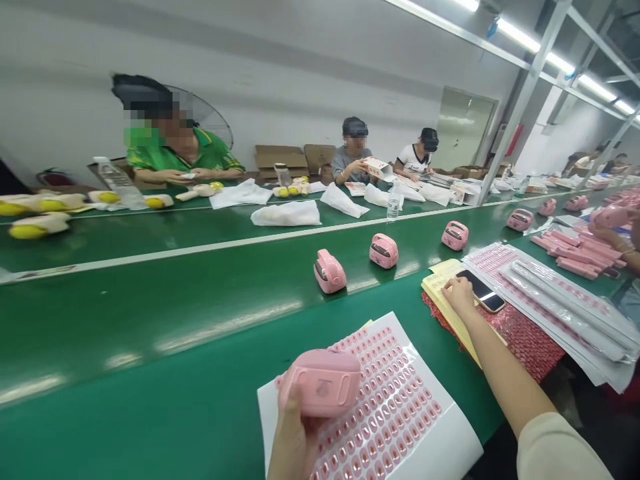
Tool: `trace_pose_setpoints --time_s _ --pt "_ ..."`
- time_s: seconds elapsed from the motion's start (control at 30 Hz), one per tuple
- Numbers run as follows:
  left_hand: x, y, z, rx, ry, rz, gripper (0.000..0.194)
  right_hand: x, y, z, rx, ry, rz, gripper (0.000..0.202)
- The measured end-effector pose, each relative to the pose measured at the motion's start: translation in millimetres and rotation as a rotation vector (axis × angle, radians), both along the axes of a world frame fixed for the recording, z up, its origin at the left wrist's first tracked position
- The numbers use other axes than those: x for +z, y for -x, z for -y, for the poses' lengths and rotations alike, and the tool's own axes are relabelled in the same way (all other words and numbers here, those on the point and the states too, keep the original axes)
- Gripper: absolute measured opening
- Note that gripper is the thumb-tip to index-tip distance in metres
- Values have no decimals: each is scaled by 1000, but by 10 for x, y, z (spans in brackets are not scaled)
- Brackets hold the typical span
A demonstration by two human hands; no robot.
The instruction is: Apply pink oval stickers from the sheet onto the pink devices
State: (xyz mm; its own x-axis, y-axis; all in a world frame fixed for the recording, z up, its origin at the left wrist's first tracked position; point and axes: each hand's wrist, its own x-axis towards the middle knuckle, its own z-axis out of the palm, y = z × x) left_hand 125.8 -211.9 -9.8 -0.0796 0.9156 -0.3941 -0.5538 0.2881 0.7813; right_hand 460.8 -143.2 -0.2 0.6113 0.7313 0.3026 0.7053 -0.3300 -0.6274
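In my left hand (pixel 295 427) is a rounded pink plastic device (pixel 325 383), gripped at its left end. A faint mark and two raised strips show on the face turned to me. Beneath it lies a white sheet (pixel 450 440) with rows of small pink oval stickers (pixel 380 407). My right hand (pixel 460 297) reaches out to the yellow label sheets (pixel 440 277), fingers bent and closed with their tips down on the paper. Anything pinched there is too small to make out. A smartphone (pixel 483 291) lies beside that hand.
Pink devices with handles (pixel 330 272) stand along the green conveyor belt (pixel 200 287). Red bubble wrap (pixel 535 343) and plastic-covered sticker sheets (pixel 565 293) lie at right, near pink strips (pixel 583 250). Across the belt, several people work among white bags (pixel 285 213) and bottles.
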Motion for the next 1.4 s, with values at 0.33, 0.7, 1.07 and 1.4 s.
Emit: trace_pose_setpoints --time_s 0.33,0.7,1.07,1.4 --pt "0 -51 54 145 -103 -19 67 96 1754 596 966 -365 180 22" --pt "7 -102 65 217 -144 23 70 116 2199 614 947 -589 462 4" --pt "-17 -101 45 211 -149 32 70 163 2207 631 980 -622 606 12" --pt "-32 -95 31 217 -148 17 70 180 2205 572 1055 -551 662 16"
